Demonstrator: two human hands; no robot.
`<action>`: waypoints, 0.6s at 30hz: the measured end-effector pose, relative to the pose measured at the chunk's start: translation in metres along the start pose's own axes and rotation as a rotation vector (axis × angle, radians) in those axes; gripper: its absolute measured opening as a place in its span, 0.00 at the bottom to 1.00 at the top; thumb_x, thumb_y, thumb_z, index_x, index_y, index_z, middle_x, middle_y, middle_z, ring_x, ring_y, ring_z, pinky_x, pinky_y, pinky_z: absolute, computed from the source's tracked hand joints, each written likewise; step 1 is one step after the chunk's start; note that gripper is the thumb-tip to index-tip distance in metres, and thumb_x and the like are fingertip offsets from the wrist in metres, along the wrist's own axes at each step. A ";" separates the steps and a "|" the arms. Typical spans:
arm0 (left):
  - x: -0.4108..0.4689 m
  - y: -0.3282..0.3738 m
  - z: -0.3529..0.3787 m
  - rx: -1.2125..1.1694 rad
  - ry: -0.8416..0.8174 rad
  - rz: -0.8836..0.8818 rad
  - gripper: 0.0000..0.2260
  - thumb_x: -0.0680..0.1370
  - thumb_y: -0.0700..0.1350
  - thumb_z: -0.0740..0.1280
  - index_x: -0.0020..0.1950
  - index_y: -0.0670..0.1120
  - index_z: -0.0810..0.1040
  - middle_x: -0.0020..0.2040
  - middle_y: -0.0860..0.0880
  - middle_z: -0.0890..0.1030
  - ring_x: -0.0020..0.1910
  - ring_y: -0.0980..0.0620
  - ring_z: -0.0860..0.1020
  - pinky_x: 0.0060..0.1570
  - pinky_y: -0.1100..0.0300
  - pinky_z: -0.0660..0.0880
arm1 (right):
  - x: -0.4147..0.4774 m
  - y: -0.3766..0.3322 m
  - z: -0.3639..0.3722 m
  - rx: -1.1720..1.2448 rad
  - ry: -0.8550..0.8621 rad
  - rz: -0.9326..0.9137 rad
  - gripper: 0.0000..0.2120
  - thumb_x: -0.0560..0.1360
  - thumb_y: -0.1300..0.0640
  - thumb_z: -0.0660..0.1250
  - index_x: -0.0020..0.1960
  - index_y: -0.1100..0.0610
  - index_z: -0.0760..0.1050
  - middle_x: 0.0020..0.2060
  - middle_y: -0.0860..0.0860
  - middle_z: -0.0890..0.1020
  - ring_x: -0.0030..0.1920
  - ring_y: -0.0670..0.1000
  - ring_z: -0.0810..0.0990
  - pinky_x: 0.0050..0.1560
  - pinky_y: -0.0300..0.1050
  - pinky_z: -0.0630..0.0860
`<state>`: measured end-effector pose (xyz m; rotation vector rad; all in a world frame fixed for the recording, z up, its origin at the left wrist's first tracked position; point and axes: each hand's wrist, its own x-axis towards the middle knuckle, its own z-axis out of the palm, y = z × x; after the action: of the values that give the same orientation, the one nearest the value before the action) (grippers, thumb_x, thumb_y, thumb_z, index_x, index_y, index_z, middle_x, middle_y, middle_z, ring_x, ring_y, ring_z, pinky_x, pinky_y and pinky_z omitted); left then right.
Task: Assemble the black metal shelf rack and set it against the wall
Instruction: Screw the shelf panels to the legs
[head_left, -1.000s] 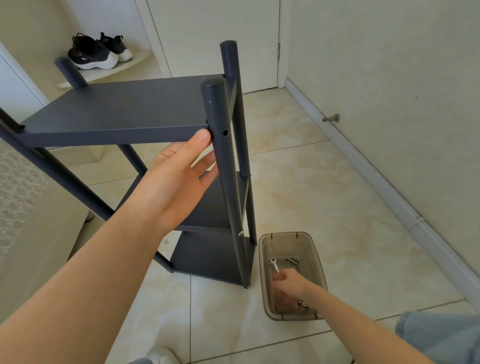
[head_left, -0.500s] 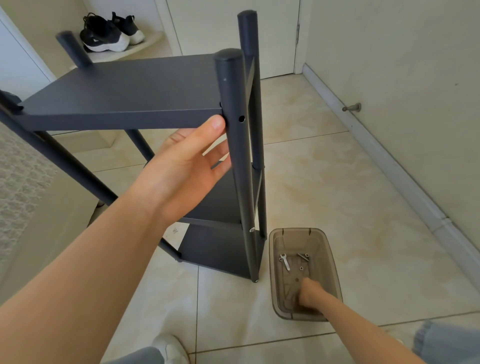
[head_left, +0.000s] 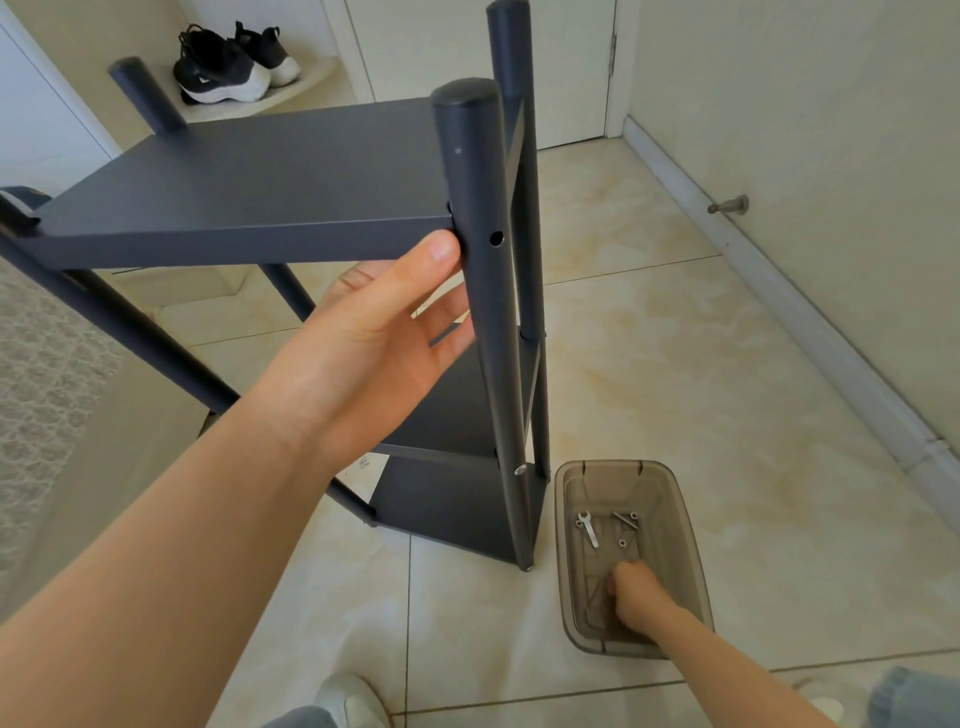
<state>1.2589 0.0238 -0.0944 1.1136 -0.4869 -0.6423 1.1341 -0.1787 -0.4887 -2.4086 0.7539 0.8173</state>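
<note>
- The shelf rack (head_left: 270, 197) stands upright on the tiled floor (head_left: 675, 364), well apart from the wall (head_left: 831, 156) on the right. It is not yet against that wall, and I judge the assembly unfinished.
- The brown plastic bin (head_left: 563, 519) sits on the floor just beside the rack's near foot.
- The left hand (head_left: 379, 343) lies open under the top shelf (head_left: 249, 171), thumb against its front edge by the near post (head_left: 478, 291). It should keep the shelf level so the holes line up.
- The right hand (head_left: 631, 590) is down in the bin with its fingers curled. I cannot tell whether it has hold of anything.
- A spanner (head_left: 587, 529) and a few loose fasteners lie at the bin's far end.
- The post's bolt hole (head_left: 496, 239) at shelf height is empty, while a bolt (head_left: 519, 471) shows lower down. The step looks like fetching a fastener for that hole — start it by finger before using the spanner.
- Against a second ago, the right hand has moved from the middle of the bin towards its near end.
- The left hand has kept its place — the rack only sits higher and closer in view.
</note>
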 end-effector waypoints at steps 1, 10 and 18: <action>-0.001 0.002 0.002 0.004 -0.013 0.001 0.07 0.76 0.49 0.69 0.47 0.52 0.87 0.52 0.55 0.85 0.59 0.54 0.81 0.62 0.56 0.77 | 0.000 -0.001 -0.001 -0.004 0.008 -0.011 0.14 0.80 0.66 0.56 0.64 0.61 0.73 0.64 0.59 0.72 0.62 0.57 0.75 0.61 0.43 0.71; -0.002 0.002 0.002 0.007 -0.017 0.008 0.03 0.75 0.49 0.74 0.46 0.52 0.87 0.51 0.55 0.85 0.58 0.54 0.81 0.63 0.56 0.77 | 0.002 -0.001 -0.005 -0.122 -0.034 -0.035 0.13 0.81 0.64 0.56 0.62 0.59 0.74 0.59 0.55 0.78 0.58 0.54 0.79 0.50 0.39 0.72; 0.000 0.001 0.003 0.020 -0.004 0.011 0.09 0.66 0.51 0.78 0.44 0.50 0.86 0.51 0.54 0.85 0.57 0.53 0.82 0.67 0.52 0.74 | 0.002 0.001 -0.002 -0.095 0.007 -0.006 0.13 0.81 0.65 0.54 0.62 0.60 0.74 0.59 0.55 0.78 0.56 0.52 0.79 0.50 0.38 0.72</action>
<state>1.2572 0.0224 -0.0925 1.1284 -0.5032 -0.6311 1.1356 -0.1811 -0.4883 -2.4972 0.7258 0.8613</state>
